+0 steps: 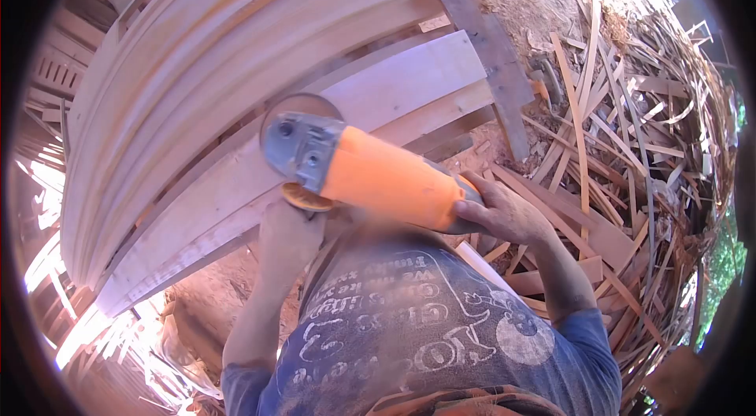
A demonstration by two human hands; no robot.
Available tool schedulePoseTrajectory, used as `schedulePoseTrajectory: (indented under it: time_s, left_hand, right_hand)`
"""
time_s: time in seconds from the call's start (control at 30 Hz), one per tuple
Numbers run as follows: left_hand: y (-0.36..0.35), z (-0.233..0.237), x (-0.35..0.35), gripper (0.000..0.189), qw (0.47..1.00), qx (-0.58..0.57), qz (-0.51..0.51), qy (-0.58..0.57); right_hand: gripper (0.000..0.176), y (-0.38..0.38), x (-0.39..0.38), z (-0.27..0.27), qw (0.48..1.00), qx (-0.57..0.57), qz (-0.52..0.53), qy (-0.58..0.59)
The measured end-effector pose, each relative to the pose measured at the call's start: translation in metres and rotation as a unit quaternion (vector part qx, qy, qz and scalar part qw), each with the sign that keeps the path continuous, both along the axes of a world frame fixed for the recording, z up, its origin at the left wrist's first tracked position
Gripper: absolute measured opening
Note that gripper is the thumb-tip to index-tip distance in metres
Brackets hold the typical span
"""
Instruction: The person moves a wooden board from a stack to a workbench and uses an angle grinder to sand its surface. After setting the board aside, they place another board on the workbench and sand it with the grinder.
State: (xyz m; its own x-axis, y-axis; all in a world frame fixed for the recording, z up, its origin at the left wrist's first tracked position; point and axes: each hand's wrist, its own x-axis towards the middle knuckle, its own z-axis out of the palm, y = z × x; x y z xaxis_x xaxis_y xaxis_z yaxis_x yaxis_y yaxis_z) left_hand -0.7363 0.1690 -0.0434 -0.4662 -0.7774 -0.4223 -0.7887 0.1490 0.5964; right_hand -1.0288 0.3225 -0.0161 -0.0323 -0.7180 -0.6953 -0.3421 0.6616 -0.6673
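Observation:
An orange angle grinder with a grey metal head lies across the middle of the view. Its round disc is over a long pale wooden board; whether they touch is unclear. My right hand is wrapped round the rear end of the grinder body. Near the grinder head, my left hand is closed at the orange-and-black side handle. Its fingers are partly hidden under the handle.
Curved wooden panels fill the upper left. A dark crosspiece runs under the boards' right ends. Wood strips and offcuts lie heaped on the right. More scraps lie at the lower left.

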Motion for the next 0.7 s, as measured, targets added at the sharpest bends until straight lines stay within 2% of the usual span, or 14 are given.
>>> schedulePoseTrajectory:
  time_s: [0.07, 0.13, 0.2, 0.33, 0.37, 0.47, 0.57, 0.6, 0.7]
  left_hand:
    - [0.005, -0.006, -0.054, 0.021, 0.993, -0.031, -0.111, 0.002]
    - [0.004, -0.012, -0.115, 0.024, 0.983, 0.001, -0.183, 0.027]
    - [-0.003, 0.007, -0.167, 0.020, 0.959, 0.025, -0.282, -0.027]
    - [-0.017, -0.014, -0.223, 0.019, 0.945, 0.005, -0.309, 0.110]
    - [-0.017, -0.014, -0.234, 0.020, 0.944, 0.003, -0.317, 0.092]
    - [-0.024, 0.013, -0.250, 0.022, 0.939, -0.009, -0.340, 0.047]
    - [-0.027, 0.004, -0.240, 0.023, 0.934, -0.016, -0.356, 0.018]
    - [-0.027, -0.014, -0.226, 0.023, 0.934, -0.021, -0.357, 0.016]
    - [-0.036, -0.012, -0.164, 0.022, 0.943, -0.036, -0.330, -0.019]
  right_hand:
    - [0.075, 0.058, -0.020, -0.002, 0.994, -0.024, -0.105, -0.014]
    - [0.068, 0.101, -0.036, -0.006, 0.979, -0.056, -0.195, -0.021]
    - [0.061, 0.134, -0.046, -0.013, 0.959, -0.085, -0.271, -0.025]
    - [0.059, 0.165, -0.070, -0.031, 0.921, -0.008, -0.390, -0.021]
    - [0.058, 0.170, -0.075, -0.037, 0.906, -0.002, -0.423, -0.002]
    - [0.051, 0.155, -0.077, -0.023, 0.853, 0.073, -0.514, -0.049]
    - [0.049, 0.142, -0.053, -0.015, 0.866, 0.039, -0.498, -0.032]
    - [0.048, 0.136, -0.042, -0.013, 0.875, 0.025, -0.481, -0.037]
    - [0.050, 0.128, -0.009, -0.030, 0.912, 0.020, -0.406, -0.060]
